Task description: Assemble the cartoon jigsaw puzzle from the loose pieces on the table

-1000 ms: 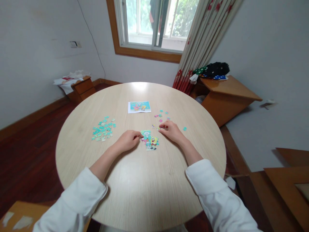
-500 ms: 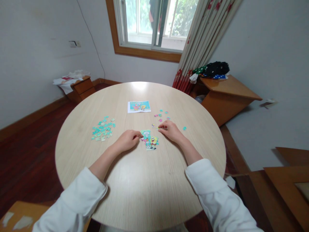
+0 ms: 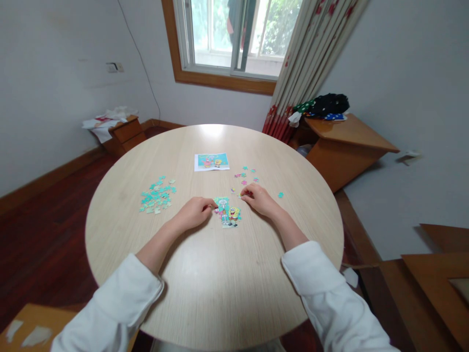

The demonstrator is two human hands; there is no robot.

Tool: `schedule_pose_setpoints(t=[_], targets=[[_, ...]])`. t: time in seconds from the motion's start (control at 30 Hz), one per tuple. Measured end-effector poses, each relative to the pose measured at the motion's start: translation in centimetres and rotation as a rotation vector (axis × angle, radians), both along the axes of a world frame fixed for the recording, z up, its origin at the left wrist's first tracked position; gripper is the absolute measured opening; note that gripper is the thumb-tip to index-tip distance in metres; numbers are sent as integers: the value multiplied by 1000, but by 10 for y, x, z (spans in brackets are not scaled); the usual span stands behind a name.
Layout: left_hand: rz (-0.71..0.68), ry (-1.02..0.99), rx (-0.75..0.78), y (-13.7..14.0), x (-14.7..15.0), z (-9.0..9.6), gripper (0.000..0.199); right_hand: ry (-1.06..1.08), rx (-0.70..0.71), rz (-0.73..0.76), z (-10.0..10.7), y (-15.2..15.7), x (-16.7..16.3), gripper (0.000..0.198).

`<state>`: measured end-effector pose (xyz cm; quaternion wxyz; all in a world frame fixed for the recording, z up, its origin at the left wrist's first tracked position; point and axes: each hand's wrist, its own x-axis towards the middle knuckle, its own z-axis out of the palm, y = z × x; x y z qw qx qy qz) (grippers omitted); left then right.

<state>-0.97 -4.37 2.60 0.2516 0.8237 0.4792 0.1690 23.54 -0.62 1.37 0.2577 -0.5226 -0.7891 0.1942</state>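
A partly joined jigsaw puzzle [image 3: 224, 213] lies in the middle of the round table, showing a yellow square cartoon figure and a pale turquoise one. At its upper left edge, my left hand [image 3: 198, 212] is curled, the index fingertip pressed on the pieces there. Just right of the puzzle's top, my right hand [image 3: 257, 198] has thumb and fingers pinched on a small yellowish puzzle piece [image 3: 240, 196], mostly hidden by the fingertips. Another small loose piece [image 3: 232, 190] lies left of those fingertips. Several pink and turquoise pieces [image 3: 244, 182] are scattered beyond my right hand.
A heap of turquoise pieces [image 3: 157, 196] lies on the table's left. The picture card [image 3: 211, 162] lies behind the puzzle. A lone turquoise piece [image 3: 280, 195] sits to the right. Beyond the table [image 3: 220, 293] stand a window, a curtain [image 3: 311, 54] and a wooden desk [image 3: 348, 142].
Both hands keep almost the same place and pose. The whole view has shifted very slightly; no piece has visibly moved.
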Motion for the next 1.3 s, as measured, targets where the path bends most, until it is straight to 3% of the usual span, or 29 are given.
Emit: schedule_pose_setpoints(t=[1.3], targets=[[-2, 8, 22, 1, -1, -3, 35, 96, -36, -11, -2, 1, 0, 6]])
